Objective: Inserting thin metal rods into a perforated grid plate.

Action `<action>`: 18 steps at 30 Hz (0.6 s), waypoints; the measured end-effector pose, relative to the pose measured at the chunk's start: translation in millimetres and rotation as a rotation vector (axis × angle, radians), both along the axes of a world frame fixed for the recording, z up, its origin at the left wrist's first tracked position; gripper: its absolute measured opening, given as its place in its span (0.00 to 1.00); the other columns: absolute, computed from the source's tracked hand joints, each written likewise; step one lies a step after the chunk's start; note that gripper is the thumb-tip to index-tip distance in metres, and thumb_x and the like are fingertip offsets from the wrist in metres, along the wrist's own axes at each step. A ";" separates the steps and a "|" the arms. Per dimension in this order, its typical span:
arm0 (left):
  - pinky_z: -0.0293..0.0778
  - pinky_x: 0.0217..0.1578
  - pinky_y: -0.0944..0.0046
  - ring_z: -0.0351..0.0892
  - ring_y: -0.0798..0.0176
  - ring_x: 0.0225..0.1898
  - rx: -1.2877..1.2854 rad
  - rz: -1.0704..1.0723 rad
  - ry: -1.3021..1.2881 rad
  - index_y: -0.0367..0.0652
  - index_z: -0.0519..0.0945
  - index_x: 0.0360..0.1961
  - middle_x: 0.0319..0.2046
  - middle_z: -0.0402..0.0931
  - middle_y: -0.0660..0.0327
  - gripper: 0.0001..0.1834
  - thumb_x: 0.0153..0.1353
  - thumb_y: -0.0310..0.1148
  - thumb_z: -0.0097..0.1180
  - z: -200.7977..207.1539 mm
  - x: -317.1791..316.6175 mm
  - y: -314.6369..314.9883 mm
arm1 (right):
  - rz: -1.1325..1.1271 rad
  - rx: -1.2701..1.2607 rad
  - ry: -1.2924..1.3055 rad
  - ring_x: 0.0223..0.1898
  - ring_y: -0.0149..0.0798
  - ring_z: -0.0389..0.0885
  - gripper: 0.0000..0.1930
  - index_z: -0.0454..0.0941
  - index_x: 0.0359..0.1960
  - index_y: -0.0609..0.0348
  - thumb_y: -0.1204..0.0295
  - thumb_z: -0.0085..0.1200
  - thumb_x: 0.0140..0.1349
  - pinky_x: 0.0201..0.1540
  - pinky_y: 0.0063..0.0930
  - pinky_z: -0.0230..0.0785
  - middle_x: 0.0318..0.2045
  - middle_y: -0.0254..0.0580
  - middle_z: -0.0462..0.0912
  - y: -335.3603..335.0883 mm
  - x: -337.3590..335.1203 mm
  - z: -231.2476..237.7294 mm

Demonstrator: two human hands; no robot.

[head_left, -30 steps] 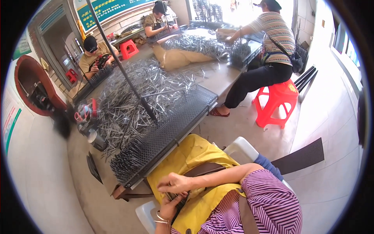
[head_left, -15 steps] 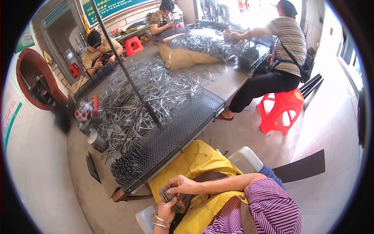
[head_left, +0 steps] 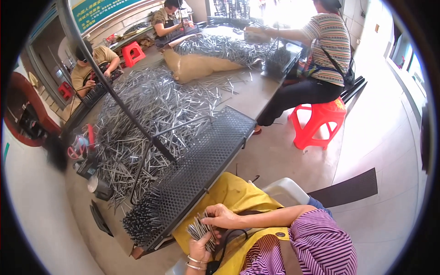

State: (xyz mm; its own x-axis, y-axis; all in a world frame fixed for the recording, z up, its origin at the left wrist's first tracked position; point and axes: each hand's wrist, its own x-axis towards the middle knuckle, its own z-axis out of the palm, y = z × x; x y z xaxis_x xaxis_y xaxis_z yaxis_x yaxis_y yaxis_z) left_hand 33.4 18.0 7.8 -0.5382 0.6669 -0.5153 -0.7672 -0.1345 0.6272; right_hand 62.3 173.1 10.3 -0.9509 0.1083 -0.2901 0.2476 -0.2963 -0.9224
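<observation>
Over my yellow apron, my left hand is closed around a bundle of thin grey metal rods, their ends fanning upward. The fingers of my right hand pinch at the top of that same bundle, from its right side. Just beyond my hands lies a long black perforated rack. Dark-tipped rods stand packed in its near left end, while the holes farther along show no rods. Behind the rack a large loose pile of similar grey rods covers the table.
A dark pole rises over the rack. At the table's left are a metal cup and red-handled scissors. Across the table, a person in a striped top sits on a red stool; two others work farther back.
My head view has shifted, so the table sits farther left. The bundle has tipped up and its rods fan out more, with both hands still on it.
</observation>
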 end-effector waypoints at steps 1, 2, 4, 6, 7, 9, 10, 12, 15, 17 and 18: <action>0.73 0.20 0.67 0.76 0.58 0.24 0.001 0.012 0.013 0.33 0.72 0.37 0.26 0.75 0.53 0.09 0.53 0.22 0.50 -4.8 1.0 0.1 | 0.009 0.045 0.003 0.13 0.24 0.69 0.07 0.70 0.26 0.67 0.74 0.50 0.53 0.15 0.19 0.63 0.16 0.35 0.73 -0.5 0.6 0.7; 0.73 0.20 0.67 0.76 0.58 0.24 0.000 0.008 0.006 0.33 0.72 0.37 0.26 0.75 0.53 0.09 0.53 0.22 0.50 -5.9 1.7 0.3 | 0.020 0.089 0.006 0.13 0.23 0.68 0.07 0.70 0.25 0.67 0.74 0.51 0.53 0.15 0.19 0.62 0.14 0.34 0.72 -1.4 1.3 3.2; 0.71 0.18 0.68 0.76 0.59 0.23 -0.069 0.040 0.072 0.33 0.72 0.35 0.25 0.75 0.53 0.08 0.52 0.22 0.49 -3.2 4.8 -1.2 | 0.060 0.052 -0.020 0.13 0.24 0.69 0.07 0.70 0.24 0.66 0.74 0.52 0.52 0.15 0.18 0.62 0.14 0.34 0.72 1.8 -0.6 8.1; 0.70 0.16 0.69 0.76 0.60 0.22 -0.107 0.069 0.088 0.33 0.72 0.34 0.24 0.75 0.54 0.07 0.52 0.21 0.50 0.5 5.8 -2.2 | 0.101 -0.016 -0.078 0.14 0.24 0.71 0.07 0.70 0.24 0.67 0.74 0.52 0.52 0.16 0.17 0.64 0.14 0.34 0.72 1.7 -2.8 5.3; 0.68 0.15 0.70 0.76 0.61 0.21 -0.155 0.104 0.104 0.33 0.73 0.32 0.23 0.75 0.54 0.06 0.51 0.21 0.50 1.2 4.7 -1.4 | 0.101 -0.023 -0.091 0.14 0.24 0.71 0.07 0.70 0.24 0.67 0.74 0.52 0.52 0.16 0.17 0.64 0.14 0.34 0.72 2.9 -5.8 3.6; 0.68 0.14 0.70 0.75 0.62 0.20 -0.186 0.145 0.174 0.33 0.73 0.31 0.23 0.75 0.55 0.06 0.50 0.20 0.51 2.4 2.9 2.7 | 0.147 -0.107 -0.189 0.15 0.25 0.72 0.07 0.71 0.27 0.68 0.74 0.52 0.51 0.17 0.17 0.66 0.16 0.35 0.73 5.0 -11.8 1.8; 0.67 0.14 0.71 0.75 0.62 0.19 -0.202 0.184 0.260 0.33 0.73 0.30 0.22 0.75 0.55 0.05 0.49 0.20 0.52 3.3 3.2 3.4 | 0.140 -0.108 -0.197 0.15 0.25 0.72 0.07 0.71 0.27 0.68 0.74 0.52 0.51 0.17 0.17 0.66 0.16 0.35 0.73 2.7 -12.0 1.5; 0.66 0.13 0.71 0.75 0.63 0.18 -0.226 0.172 0.244 0.33 0.73 0.30 0.22 0.75 0.55 0.05 0.49 0.19 0.52 8.1 0.1 1.3 | 0.080 -0.052 -0.142 0.16 0.25 0.73 0.09 0.69 0.31 0.68 0.74 0.51 0.54 0.20 0.17 0.68 0.20 0.37 0.76 -3.4 -13.3 0.8; 0.66 0.12 0.71 0.74 0.62 0.16 -0.248 0.180 0.214 0.32 0.73 0.31 0.21 0.75 0.55 0.08 0.46 0.18 0.52 9.9 -0.9 -3.0 | 0.090 0.014 -0.047 0.16 0.26 0.74 0.09 0.68 0.34 0.69 0.75 0.51 0.54 0.19 0.18 0.69 0.21 0.39 0.76 -11.4 -14.1 -2.8; 0.67 0.11 0.71 0.74 0.61 0.15 -0.258 0.203 0.189 0.32 0.72 0.32 0.20 0.74 0.55 0.10 0.44 0.17 0.52 10.0 0.7 -7.8 | 0.125 -0.006 -0.053 0.15 0.28 0.74 0.09 0.69 0.31 0.70 0.76 0.52 0.51 0.17 0.19 0.68 0.19 0.41 0.76 -14.2 -15.2 0.4; 0.68 0.12 0.70 0.74 0.61 0.17 -0.250 0.191 0.182 0.32 0.71 0.33 0.21 0.74 0.55 0.12 0.44 0.17 0.51 9.3 0.8 -11.0 | 0.127 -0.056 -0.087 0.14 0.28 0.73 0.08 0.71 0.28 0.70 0.76 0.53 0.49 0.16 0.19 0.67 0.17 0.41 0.75 -13.9 -16.1 4.3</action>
